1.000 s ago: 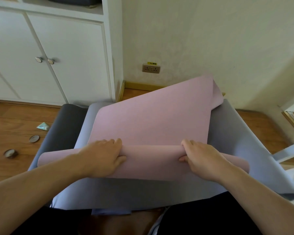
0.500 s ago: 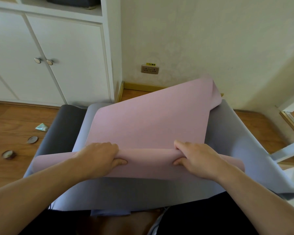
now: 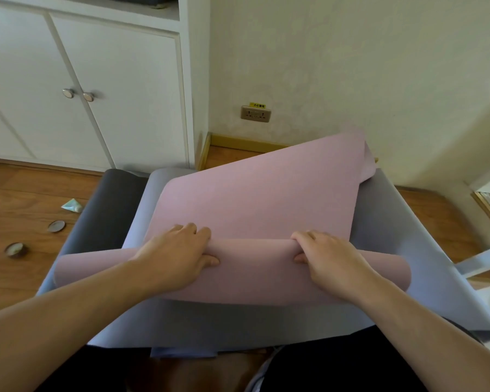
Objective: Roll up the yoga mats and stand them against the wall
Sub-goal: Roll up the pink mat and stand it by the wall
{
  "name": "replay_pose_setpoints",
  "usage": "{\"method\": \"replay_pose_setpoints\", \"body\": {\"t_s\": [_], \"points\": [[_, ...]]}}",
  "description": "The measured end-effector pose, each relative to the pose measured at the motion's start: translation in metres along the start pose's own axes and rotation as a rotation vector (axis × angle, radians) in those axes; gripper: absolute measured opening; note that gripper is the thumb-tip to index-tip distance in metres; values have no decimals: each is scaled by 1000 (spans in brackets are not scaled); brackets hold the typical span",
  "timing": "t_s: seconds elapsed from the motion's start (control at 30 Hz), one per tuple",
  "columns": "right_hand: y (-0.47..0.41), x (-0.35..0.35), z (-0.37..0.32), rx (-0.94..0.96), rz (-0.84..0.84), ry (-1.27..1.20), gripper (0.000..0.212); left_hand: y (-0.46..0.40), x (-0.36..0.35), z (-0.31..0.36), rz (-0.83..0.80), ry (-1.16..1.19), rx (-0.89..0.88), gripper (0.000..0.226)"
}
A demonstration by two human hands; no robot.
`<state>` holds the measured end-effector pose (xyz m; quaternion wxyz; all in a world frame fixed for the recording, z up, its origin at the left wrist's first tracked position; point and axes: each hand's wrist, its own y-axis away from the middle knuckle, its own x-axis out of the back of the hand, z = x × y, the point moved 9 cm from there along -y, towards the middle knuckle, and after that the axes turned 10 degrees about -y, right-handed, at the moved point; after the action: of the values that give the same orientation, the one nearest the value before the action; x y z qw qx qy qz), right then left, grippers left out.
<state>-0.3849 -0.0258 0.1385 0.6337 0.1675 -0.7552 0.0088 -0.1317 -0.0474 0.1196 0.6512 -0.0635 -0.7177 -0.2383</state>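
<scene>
A pink yoga mat lies on top of a lavender-grey mat, which lies over a dark grey mat on the wooden floor. The pink mat's near end is curled into a loose roll across the middle of the view. My left hand and my right hand both grip this roll, fingers over its top and thumbs underneath. The pink mat's far corner is curled up against the cream wall.
White cabinet doors stand at the back left beside the wall corner. A wall socket sits low on the wall. A small green packet and two round lids lie on the floor at left. A white bar crosses the right edge.
Both hands have shifted forward along the pink mat and the roll has turned a little further away from me, taking in more of the flat part.
</scene>
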Motion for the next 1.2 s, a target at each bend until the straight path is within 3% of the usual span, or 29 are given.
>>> {"method": "replay_pose_setpoints", "body": {"t_s": [0.1, 0.23, 0.3, 0.6, 0.77, 0.9, 1.2], "points": [[2, -3, -6, 46, -53, 15, 13, 2, 11, 5, 69, -85, -37, 32], [7, -6, -14, 63, -122, -20, 51, 4, 6, 5, 41, -33, -43, 21], [7, -5, -14, 39, -115, 3, 59, 5, 2, 8, 13, -9, -64, 22], [9, -1, -11, -5, -140, -31, 50, 13, -3, 20, -98, -53, -139, 49], [8, -1, -13, -23, -127, 56, 51, 7, 6, 19, -8, -151, -82, 49], [8, -7, -12, -19, -119, 35, 39, 5, 4, 22, -70, -166, -83, 42], [4, 16, -14, 34, 141, 72, 24, -3, -14, 23, -157, -16, -94, 43]]}}
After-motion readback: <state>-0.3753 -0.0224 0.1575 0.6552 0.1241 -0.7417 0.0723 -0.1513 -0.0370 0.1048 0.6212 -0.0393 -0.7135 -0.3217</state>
